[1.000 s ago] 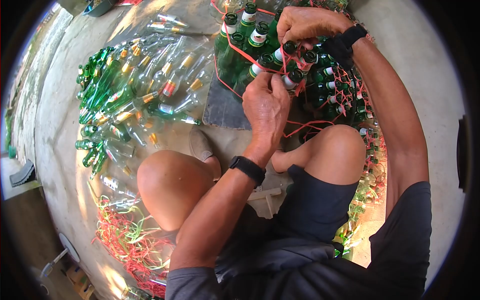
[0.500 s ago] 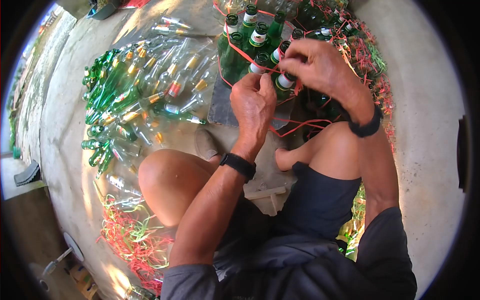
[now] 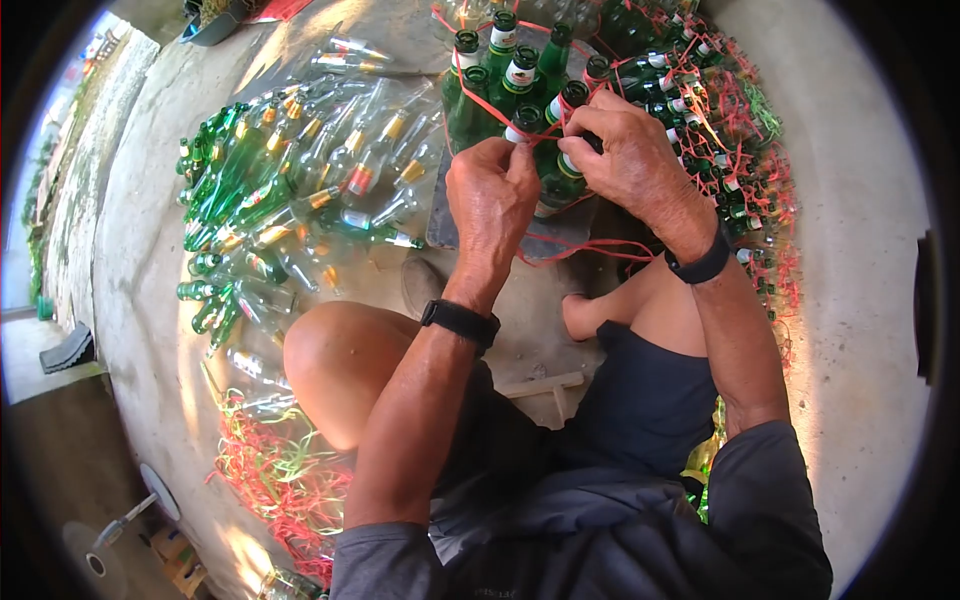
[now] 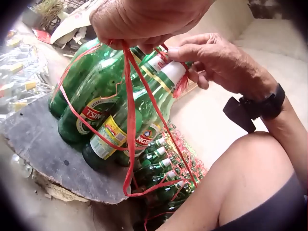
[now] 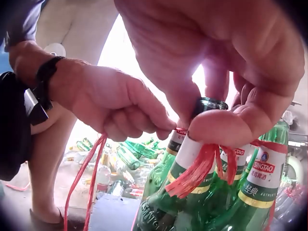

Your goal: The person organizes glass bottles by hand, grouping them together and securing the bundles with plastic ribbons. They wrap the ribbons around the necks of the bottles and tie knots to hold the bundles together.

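Observation:
My left hand (image 3: 490,205) grips a red plastic string (image 4: 130,110) between thumb and curled fingers, just in front of a cluster of upright green beer bottles (image 3: 520,78). Two loose strands hang from that fist in the left wrist view. My right hand (image 3: 640,150) is bent over the neck of a near bottle (image 5: 185,161), its thumb and fingertips pinching the string there. A frayed red tuft (image 5: 195,175) sticks out below the thumb. More string loops around the bottles' bodies. They stand on a dark round-edged board (image 4: 36,137).
Clear and green bottles (image 3: 320,160) lie heaped on the floor to the left. Below them is a tangle of red and green string (image 3: 275,465). String-tied bottles (image 3: 715,130) are massed at the right. My bent knees (image 3: 335,370) frame the near side of the board.
My right hand has come down and toward me from the farther bottle necks to a near one. The left hand keeps its grip on the string and has shifted slightly left.

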The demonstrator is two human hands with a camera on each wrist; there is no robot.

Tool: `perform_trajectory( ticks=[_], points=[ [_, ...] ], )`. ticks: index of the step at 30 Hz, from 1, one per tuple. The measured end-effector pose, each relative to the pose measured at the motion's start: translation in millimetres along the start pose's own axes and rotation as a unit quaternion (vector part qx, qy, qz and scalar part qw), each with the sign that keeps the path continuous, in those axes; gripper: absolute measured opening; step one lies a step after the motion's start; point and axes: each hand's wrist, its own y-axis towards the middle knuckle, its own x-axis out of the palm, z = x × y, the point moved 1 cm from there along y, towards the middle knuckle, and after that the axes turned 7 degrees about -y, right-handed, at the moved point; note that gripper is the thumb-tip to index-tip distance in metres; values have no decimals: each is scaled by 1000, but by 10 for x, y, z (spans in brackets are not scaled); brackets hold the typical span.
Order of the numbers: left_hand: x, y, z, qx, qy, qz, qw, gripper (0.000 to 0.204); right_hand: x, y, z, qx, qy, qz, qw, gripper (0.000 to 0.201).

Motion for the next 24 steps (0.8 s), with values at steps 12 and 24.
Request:
perform_trajectory(
  ticks=[12,24],
  points=[
    [-106,23,37,30,25,-18,999,22,29,-1,71,12,4,13,1000,10],
    [-179,43,271,84,106,-29,990,21,91,-21,99,29,-10,34,999,13]
  ],
)
